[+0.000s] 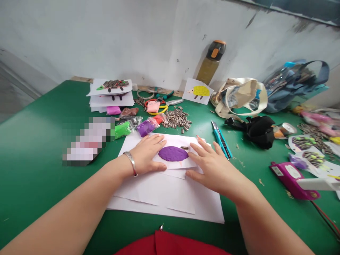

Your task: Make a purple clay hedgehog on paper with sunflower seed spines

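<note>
A flat oval of purple modelling clay (173, 153) is stuck on a small white sheet (170, 165), which lies on larger white paper (170, 193). My left hand (145, 153) rests flat on the paper at the oval's left, fingers stretched. On the other side, my right hand (209, 159) lies with fingers spread, its fingertips near the oval's right edge. One sunflower seed (184, 147) sits just above the clay. Bags of green clay (122, 130) and purple clay (147, 126) lie beyond my left hand, beside a heap of sunflower seeds (177, 118).
A blue utility knife (221, 140) lies right of the paper. Behind are scissors (174, 102), a yellow hedgehog picture (198, 91), stacked seed pictures (110, 92), a bottle (211, 62) and a cream bag (239, 97). A magenta power socket box (293, 180) stands at the right on the green table (42, 141).
</note>
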Demonstrator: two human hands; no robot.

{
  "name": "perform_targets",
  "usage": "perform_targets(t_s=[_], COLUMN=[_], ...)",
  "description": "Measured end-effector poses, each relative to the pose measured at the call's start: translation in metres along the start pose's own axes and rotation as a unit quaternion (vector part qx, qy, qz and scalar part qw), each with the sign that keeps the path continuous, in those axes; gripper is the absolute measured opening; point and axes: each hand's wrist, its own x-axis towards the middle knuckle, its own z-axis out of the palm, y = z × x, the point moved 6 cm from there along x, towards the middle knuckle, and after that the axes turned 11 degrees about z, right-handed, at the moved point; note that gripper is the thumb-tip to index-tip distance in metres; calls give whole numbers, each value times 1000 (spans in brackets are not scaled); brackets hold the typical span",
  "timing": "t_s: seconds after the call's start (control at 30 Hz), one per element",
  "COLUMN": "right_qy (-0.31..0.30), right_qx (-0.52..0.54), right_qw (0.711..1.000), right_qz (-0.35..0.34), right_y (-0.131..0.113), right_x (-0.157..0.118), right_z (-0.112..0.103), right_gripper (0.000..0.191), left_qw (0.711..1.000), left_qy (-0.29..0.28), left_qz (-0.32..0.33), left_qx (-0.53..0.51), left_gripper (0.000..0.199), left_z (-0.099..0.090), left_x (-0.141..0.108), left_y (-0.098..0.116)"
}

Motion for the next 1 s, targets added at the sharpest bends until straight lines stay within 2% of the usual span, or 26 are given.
perform_targets(t_s=[0.27, 0.57, 0.73, 1.0], right_qy=[-3, 16, 21, 21], right_qx=[-3, 7, 7, 5], right_qw=[1000, 1000, 999, 998], right_qz=[-13, -22, -25, -65], right_y=[-3, -4, -8, -19], right_x=[-7, -7, -10, -16], right_z=[-5, -4, -6, -12], right_gripper=[51, 50, 50, 45], left_qw=[1000, 1000, 1000, 1000], left_qy=[-21, -1, -9, -17], left_qz=[-17, -5, -15, -15], left_qx=[9, -3, -4, 9], left_gripper=[85, 84, 87, 87], left_z=[1, 2, 1, 1], left_x=[0, -1, 0, 0], left_y=[0, -2, 0, 1])
